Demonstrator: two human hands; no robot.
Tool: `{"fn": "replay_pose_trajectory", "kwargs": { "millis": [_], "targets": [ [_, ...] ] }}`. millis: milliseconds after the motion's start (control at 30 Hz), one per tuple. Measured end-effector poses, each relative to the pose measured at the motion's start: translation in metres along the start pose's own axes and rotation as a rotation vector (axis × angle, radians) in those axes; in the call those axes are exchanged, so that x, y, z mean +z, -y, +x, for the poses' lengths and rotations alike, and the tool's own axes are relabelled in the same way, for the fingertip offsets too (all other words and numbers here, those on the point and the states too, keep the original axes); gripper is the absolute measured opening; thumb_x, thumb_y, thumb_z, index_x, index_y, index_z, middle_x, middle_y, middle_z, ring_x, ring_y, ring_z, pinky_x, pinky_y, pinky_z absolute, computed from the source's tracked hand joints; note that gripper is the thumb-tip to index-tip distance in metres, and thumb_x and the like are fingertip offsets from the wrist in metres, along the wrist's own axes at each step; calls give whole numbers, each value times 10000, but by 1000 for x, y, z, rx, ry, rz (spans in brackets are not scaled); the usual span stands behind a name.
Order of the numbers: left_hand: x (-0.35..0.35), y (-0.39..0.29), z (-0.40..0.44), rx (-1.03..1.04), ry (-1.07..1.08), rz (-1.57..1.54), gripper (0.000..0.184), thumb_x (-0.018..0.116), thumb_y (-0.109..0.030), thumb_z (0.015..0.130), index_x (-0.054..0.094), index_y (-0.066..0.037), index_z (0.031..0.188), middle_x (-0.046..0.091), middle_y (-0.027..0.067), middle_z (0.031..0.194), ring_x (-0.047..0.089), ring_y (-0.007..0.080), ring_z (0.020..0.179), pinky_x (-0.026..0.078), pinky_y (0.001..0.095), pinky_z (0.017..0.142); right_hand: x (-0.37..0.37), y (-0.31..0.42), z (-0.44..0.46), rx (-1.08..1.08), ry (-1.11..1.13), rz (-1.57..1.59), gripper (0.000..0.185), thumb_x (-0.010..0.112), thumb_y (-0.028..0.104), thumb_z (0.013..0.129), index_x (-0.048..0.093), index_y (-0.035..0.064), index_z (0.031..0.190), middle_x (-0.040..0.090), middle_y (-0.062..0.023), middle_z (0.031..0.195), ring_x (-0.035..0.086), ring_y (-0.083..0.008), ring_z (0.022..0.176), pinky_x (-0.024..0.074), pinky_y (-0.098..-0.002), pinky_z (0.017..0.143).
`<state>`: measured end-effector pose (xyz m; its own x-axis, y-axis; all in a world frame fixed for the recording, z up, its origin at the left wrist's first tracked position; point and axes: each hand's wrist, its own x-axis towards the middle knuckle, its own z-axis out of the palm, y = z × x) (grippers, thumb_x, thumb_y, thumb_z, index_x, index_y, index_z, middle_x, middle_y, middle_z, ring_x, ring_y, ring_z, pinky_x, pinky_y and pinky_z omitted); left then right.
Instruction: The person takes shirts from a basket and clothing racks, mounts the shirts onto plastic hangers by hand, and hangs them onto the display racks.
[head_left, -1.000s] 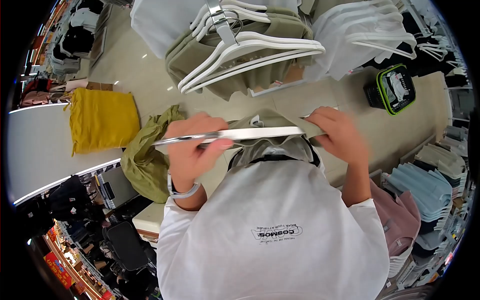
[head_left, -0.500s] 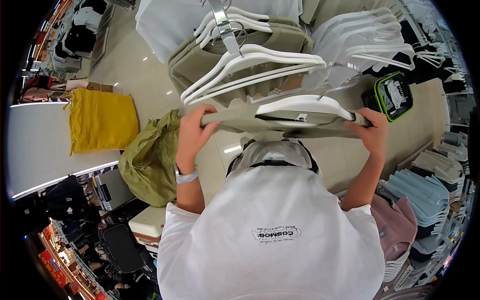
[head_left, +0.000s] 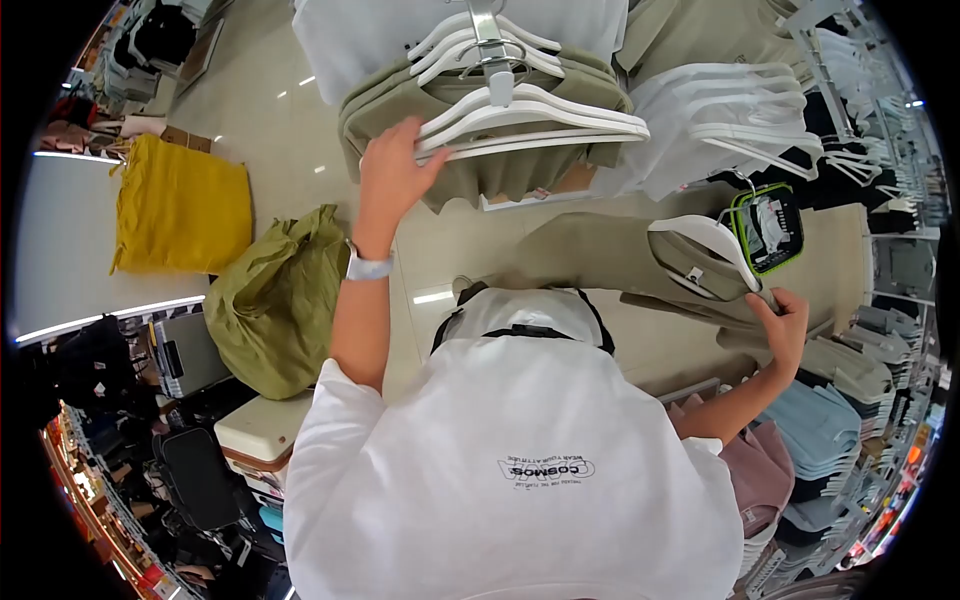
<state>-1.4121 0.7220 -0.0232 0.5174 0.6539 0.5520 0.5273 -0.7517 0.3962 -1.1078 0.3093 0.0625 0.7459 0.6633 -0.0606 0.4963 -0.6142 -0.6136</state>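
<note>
Shop floor [head_left: 425, 240] of pale tiles lies below me, with clothing racks around it. From my head camera, a metal display arm [head_left: 487, 40] bears olive shirts [head_left: 372, 122] in a row, probably so that each can be reached from the front. My left hand [head_left: 390, 170] is half closed at the left end of the front white hangers [head_left: 535, 115]; whether it really grips them, I cannot tell. My right hand [head_left: 785, 328] is pinched closed on another olive shirt [head_left: 590, 250], at its right shoulder, so this hand seems to carry the weight. This shirt is in the air before me, below the row. Its own hanger [head_left: 705, 237] sits in the neck opening, perhaps to give the shoulder support. On the left, a yellow bag [head_left: 185, 205] rests at the edge of a pale bench [head_left: 65, 245].
</note>
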Motion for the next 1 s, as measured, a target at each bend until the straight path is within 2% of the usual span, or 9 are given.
{"fn": "replay_pose_trajectory", "kwargs": {
  "millis": [33, 300, 367, 433, 567, 633, 900, 933, 1000],
  "targets": [
    [1, 7, -2, -99, 240, -22, 260, 685, -185, 684, 572, -39, 866, 608, 141, 733, 590, 352, 714, 471, 429, 631, -3, 0, 1, 23, -21, -46, 397, 730, 113, 704, 362, 4, 601, 246, 31, 567, 237, -55, 551, 174, -277, 465],
    [-45, 23, -6, -39, 350, 152, 122, 602, -186, 711, 579, -68, 730, 589, 144, 653, 584, 352, 657, 450, 452, 569, -39, -9, 13, 102, -99, -97, 435, 723, 175, 741, 338, 37, 590, 224, 53, 574, 211, -55, 555, 155, -288, 472],
    [-52, 20, -10, -39, 375, 144, 113, 597, -182, 712, 581, -69, 709, 589, 144, 648, 584, 348, 649, 451, 446, 560, -36, 13, 25, 66, -66, -164, 413, 718, 184, 745, 372, 25, 585, 240, 58, 562, 222, -49, 549, 167, -281, 469],
    [-54, 11, -18, 68, 401, 126, 110, 590, -182, 719, 580, -75, 698, 585, 138, 632, 582, 343, 617, 452, 438, 540, -28, 30, 39, 16, -34, -173, 400, 714, 190, 747, 392, 18, 584, 252, 58, 555, 231, -46, 545, 174, -277, 468],
    [-49, 0, -35, -16, 432, 95, 113, 588, -187, 723, 579, -79, 690, 581, 130, 613, 580, 336, 596, 452, 437, 533, -15, 46, 72, -108, 114, -58, 363, 705, 206, 750, 453, 4, 585, 286, 57, 541, 257, -37, 538, 192, -266, 464],
    [-42, -4, -44, -22, 330, 50, 124, 593, -195, 717, 576, -79, 674, 572, 133, 594, 574, 337, 579, 453, 433, 528, -4, 65, 89, -209, 153, -43, 355, 696, 215, 758, 462, 11, 586, 300, 63, 545, 259, -36, 537, 190, -266, 464],
    [-37, -17, -58, -89, 340, -32, 164, 612, -210, 718, 551, -67, 667, 565, 131, 585, 562, 338, 562, 439, 420, 508, 98, 126, 179, -514, 395, 182, 341, 688, 220, 787, 507, 10, 589, 376, 90, 556, 317, -20, 558, 229, -236, 484],
    [-39, -19, -58, -102, 336, -43, 212, 623, -241, 736, 543, -58, 666, 560, 127, 582, 556, 339, 555, 433, 420, 507, 115, 134, 186, -522, 403, 180, 341, 688, 220, 787, 507, 10, 589, 376, 90, 556, 317, -20, 558, 229, -236, 484],
    [-50, -28, -52, -138, 383, -95, 259, 624, -277, 762, 551, -44, 675, 566, 130, 630, 557, 333, 585, 437, 410, 527, 151, 139, 199, -434, 533, 465, 295, 695, 201, 787, 561, 6, 611, 423, 98, 576, 338, -17, 572, 258, -220, 494]
  ]
}}
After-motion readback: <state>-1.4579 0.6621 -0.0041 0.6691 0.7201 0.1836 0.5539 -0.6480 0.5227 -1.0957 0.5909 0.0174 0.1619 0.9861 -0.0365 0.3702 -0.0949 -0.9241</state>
